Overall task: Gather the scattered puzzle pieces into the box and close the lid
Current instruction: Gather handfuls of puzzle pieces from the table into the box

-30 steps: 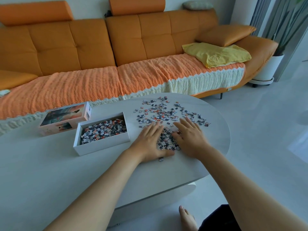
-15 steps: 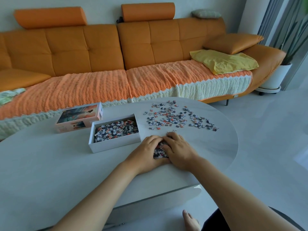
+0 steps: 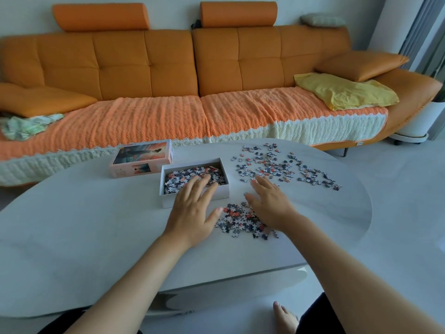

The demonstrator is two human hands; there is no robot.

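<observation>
Head view: left hand (image 3: 192, 208) and right hand (image 3: 269, 203) just uncupped from the pile (image 3: 243, 221), fingers flat, holding nothing. It sits mid-frame on the worktop (image 3: 96, 225), beside the box (image 3: 167, 201), so still needs scooping.

left hand (image 3: 192, 213) and right hand (image 3: 269, 206), fingers straight, flank a small pile of puzzle pieces (image 3: 240, 221) on the tabletop (image 3: 84, 225). left fingertips overlap the open box (image 3: 167, 201), part filled. scattered pieces (image 3: 277, 167) lie toward the far right edge; the lid (image 3: 142, 157) lies by the far edge.
</observation>
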